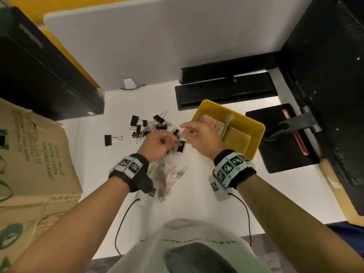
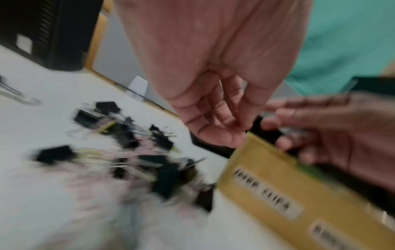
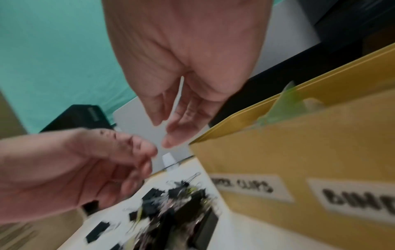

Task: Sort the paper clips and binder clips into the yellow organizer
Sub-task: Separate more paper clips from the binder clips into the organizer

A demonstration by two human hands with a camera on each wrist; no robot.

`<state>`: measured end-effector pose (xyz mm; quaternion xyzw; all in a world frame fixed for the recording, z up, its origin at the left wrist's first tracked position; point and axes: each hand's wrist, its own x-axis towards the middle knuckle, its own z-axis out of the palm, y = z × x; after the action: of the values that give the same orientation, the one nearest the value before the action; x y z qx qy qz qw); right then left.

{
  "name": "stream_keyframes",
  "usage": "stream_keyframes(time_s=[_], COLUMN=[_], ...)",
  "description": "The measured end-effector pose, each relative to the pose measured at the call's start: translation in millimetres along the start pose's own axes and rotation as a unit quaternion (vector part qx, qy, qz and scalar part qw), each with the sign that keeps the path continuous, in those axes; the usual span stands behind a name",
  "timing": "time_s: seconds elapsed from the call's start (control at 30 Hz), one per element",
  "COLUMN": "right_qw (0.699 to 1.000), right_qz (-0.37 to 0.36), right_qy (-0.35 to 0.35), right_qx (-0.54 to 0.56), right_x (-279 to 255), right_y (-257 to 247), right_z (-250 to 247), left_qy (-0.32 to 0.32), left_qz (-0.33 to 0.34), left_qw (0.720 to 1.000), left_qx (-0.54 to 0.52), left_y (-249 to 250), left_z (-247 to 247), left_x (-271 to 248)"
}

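Black binder clips (image 1: 149, 125) lie mixed with coloured paper clips on the white table; one binder clip (image 1: 110, 139) sits apart to the left. A heap of pink and silver paper clips (image 1: 169, 174) lies nearer me. My left hand (image 1: 157, 144) hovers over the heap, fingers loosely curled, and the blurred left wrist view shows nothing in my left hand (image 2: 215, 128). My right hand (image 1: 194, 133) is beside it, fingers relaxed and empty (image 3: 171, 132). The yellow organizer (image 1: 254, 138) stands just right of my right hand. Pink paper clips (image 1: 208, 123) fill its far compartment behind a clear divider (image 1: 228, 125).
A cardboard box (image 1: 29, 164) and a black computer tower (image 1: 39, 75) stand at the left. Black trays (image 1: 224, 91) lie behind the organizer, a black monitor base (image 1: 285, 138) to its right. A white partition (image 1: 157, 46) closes the back. Two thin cables run toward me.
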<state>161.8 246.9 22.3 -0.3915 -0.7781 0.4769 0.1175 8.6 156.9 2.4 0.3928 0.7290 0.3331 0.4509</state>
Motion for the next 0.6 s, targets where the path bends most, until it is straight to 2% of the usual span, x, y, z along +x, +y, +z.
stream_keyframes(time_s=[0.07,0.17,0.23,0.27,0.3,0.37,0.47,0.53,0.6], right_qw=[0.996,0.978,0.947,0.931,0.921,0.918,0.93,0.935,0.926], right_qz=[-0.03,-0.037,-0.006,0.007,0.018,0.022,-0.014,-0.003,0.026], right_qy=[-0.073,-0.169,-0.229,-0.249,-0.257,-0.242,-0.199,-0.17,-0.162], right_qx=[-0.03,-0.12,-0.225,-0.266,-0.293,-0.313,-0.308,-0.312,-0.341], right_x=[-7,-20,-27,-32,-35,-40,-42,-43,-45], right_y=[1,10,23,30,36,42,42,40,37], right_z=[19,44,62,71,79,93,105,110,115], left_qy=[-0.103,-0.258,-0.315,-0.326,-0.325,-0.29,-0.207,-0.145,-0.067], left_qz=[-0.044,-0.123,-0.166,-0.174,-0.171,-0.139,-0.079,-0.051,-0.018], left_qw=[0.989,0.928,0.899,0.897,0.9,0.923,0.956,0.968,0.976], left_qx=[0.098,0.238,0.253,0.243,0.233,0.213,0.191,0.196,0.207], left_y=[-29,-60,-75,-83,-88,-93,-88,-86,-87], left_z=[-11,-19,-14,-9,-3,8,15,8,-4], left_x=[-20,-47,-63,-69,-72,-71,-56,-48,-45])
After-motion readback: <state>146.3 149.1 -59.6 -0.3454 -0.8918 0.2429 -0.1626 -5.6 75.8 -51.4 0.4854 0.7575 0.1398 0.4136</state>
